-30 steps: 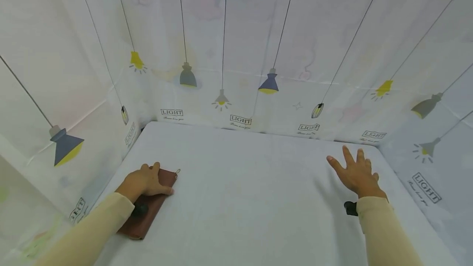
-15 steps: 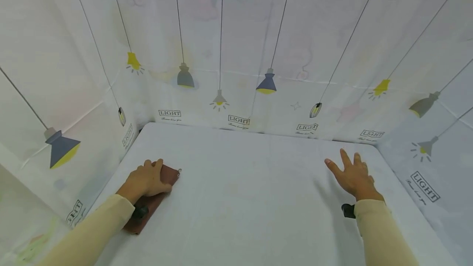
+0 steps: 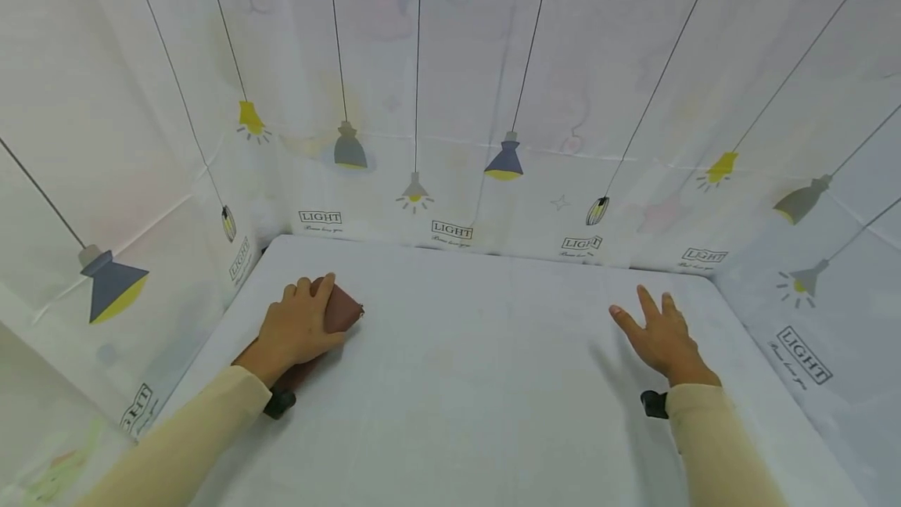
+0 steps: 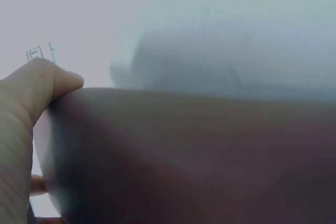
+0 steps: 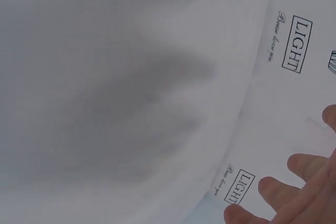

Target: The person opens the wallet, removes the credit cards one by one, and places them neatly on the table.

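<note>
On the left side in the head view, my left hand (image 3: 299,327) grips a brown long wallet (image 3: 341,310) across its width. A small metal ring shows at the wallet's far right corner; the hand and sleeve hide much of the rest. In the left wrist view the wallet (image 4: 199,156) is blurred and close, with the thumb along its edge and fingertips showing at its lower left side. My right hand (image 3: 662,343) is held over the right part of the table, fingers spread, holding nothing. Its fingers (image 5: 278,192) show at the lower right of the right wrist view.
A white table (image 3: 479,382) lies below both hands. Behind it and at the sides hang white cloth walls (image 3: 450,84) printed with lamps and the word LIGHT. Both wrists carry a small black device, such as the one (image 3: 655,404) at the right.
My left hand has moved away from me and slightly right, carrying the wallet, which has turned and appears raised off the table. The right hand stays spread, shifting slightly left in view.
</note>
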A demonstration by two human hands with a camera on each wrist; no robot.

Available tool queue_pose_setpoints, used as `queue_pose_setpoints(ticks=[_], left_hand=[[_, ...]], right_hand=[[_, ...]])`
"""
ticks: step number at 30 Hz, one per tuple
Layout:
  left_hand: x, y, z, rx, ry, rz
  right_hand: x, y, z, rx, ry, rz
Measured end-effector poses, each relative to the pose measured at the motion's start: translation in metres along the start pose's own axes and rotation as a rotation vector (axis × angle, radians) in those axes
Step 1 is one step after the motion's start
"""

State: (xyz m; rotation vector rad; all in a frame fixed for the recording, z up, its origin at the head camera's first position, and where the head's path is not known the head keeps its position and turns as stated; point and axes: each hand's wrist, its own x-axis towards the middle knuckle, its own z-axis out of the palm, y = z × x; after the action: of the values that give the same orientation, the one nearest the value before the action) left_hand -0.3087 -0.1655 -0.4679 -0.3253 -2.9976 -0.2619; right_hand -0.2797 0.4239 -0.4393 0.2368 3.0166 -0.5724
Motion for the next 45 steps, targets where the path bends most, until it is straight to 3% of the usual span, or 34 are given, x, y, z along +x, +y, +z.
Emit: queue_pose_setpoints(ticks=[9, 18, 25, 37, 45], left_hand=[[0.007, 0.019, 0.002, 0.039, 0.128, 0.091], [0.014, 0.040, 0.005, 0.120, 0.259, 0.221], [0.018, 0.059, 0.010, 0.162, 0.336, 0.322], [0.021, 0.105, 0.023, 0.197, 0.345, 0.469], [0.024, 0.142, 0.037, 0.234, 0.409, 0.562]], right_hand=[[-0.003, -0.002, 0.010, 0.035, 0.005, 0.018], [-0.005, -0.007, 0.016, 0.064, 0.086, -0.074], [-0.009, -0.018, 0.023, 0.078, 0.109, -0.087], [-0.016, -0.058, 0.044, 0.139, 0.104, -0.153], [-0.023, -0.088, 0.065, 0.192, 0.058, -0.228]])
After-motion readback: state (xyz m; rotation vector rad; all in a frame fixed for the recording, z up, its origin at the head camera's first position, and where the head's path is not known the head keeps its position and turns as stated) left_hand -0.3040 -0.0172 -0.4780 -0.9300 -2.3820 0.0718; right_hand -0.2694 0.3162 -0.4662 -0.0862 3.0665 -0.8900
